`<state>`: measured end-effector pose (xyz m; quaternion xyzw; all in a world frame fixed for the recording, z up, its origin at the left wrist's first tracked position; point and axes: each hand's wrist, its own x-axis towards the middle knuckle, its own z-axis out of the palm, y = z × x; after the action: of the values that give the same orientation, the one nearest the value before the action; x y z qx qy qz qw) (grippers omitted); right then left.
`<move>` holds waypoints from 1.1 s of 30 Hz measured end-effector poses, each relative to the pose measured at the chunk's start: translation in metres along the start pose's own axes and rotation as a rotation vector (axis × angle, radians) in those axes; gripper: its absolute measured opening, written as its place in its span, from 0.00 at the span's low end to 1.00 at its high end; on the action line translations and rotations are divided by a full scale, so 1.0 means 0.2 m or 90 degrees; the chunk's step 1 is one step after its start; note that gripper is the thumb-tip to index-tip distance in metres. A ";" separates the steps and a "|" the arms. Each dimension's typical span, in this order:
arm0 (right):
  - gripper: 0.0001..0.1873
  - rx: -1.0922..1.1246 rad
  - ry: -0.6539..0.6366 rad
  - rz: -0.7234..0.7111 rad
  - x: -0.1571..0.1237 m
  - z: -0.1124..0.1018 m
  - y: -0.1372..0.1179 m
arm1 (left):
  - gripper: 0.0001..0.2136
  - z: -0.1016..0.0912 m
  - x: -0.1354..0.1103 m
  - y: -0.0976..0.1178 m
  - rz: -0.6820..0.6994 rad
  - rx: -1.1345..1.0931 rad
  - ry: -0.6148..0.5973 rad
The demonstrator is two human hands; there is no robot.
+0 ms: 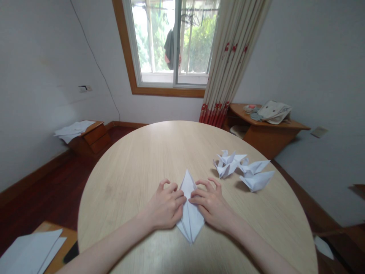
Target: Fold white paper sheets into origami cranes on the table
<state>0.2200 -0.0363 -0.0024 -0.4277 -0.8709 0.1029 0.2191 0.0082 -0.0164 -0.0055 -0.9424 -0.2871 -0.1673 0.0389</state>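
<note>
A white paper sheet folded into a long kite-like diamond [188,213] lies flat on the round wooden table [137,167], its point aimed away from me. My left hand [167,205] presses on its left side with curled fingers. My right hand [209,201] presses on its right side, fingertips meeting the left hand's near the middle crease. Both hands rest on the paper rather than lifting it.
Several finished folded paper birds [245,169] lie on the table to the right. White sheets [28,251] sit at the lower left. A low cabinet with papers [85,133] stands left, a corner desk [265,129] right, window and curtain behind.
</note>
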 end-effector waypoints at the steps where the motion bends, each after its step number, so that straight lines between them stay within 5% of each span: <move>1: 0.17 -0.003 0.000 -0.001 0.00 0.00 0.00 | 0.09 0.00 0.00 0.00 0.001 -0.001 -0.002; 19: 0.17 -0.018 -0.078 -0.086 0.02 -0.10 0.03 | 0.10 -0.04 0.01 -0.06 0.038 -0.010 -0.024; 33: 0.13 -0.018 -0.049 -0.106 0.02 -0.09 0.05 | 0.14 -0.03 0.02 -0.11 0.052 -0.113 -0.036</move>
<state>0.2342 -0.0274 0.0115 -0.3528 -0.9126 0.0881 0.1871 -0.0033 0.0028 0.0002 -0.9573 -0.2337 -0.1638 -0.0459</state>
